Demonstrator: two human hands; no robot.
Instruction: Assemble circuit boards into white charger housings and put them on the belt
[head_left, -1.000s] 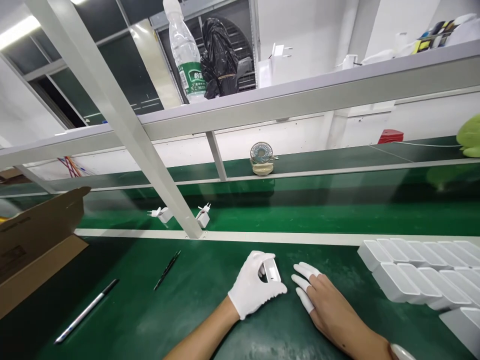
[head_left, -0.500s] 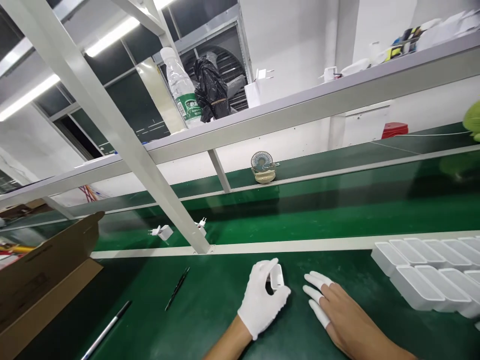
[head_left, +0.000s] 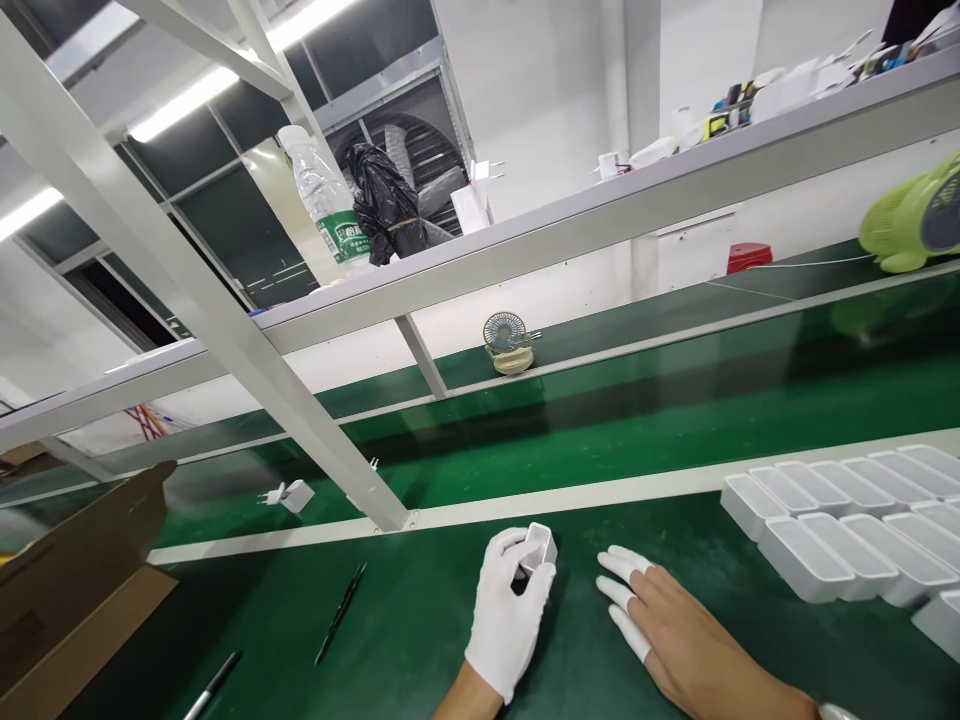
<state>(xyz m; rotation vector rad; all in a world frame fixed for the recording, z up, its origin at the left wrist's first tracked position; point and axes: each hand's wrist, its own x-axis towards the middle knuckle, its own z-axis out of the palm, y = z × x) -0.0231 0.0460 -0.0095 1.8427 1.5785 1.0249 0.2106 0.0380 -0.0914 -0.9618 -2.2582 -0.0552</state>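
Note:
My left hand point(head_left: 504, 612), in a white glove, is closed around a small white open-topped plastic housing point(head_left: 546, 546) just above the green bench. Its thumb and fingers grip the near side, so part of the housing is hidden. To the right, my right hand point(head_left: 670, 622) hovers palm down with white finger cots on several fingers. Those fingers are stretched out and apart, holding nothing. Further right stand rows of similar white plastic housings point(head_left: 806, 562). Black tweezers point(head_left: 341, 612) lie left of the gloved hand, with a pen point(head_left: 213, 686) beyond them.
An open cardboard box point(head_left: 82, 610) stands at the left. A white plug adapter point(head_left: 291, 495) lies behind the pale bench rail point(head_left: 570, 500), near a slanted metal post point(head_left: 300, 400). Farther back are a small fan point(head_left: 508, 345), a green fan point(head_left: 907, 220) and a shelf holding a bottle point(head_left: 330, 205).
The view has swung a little to the right. My left hand has turned the housing, so its open rim now shows more. My right hand stays spread beside it.

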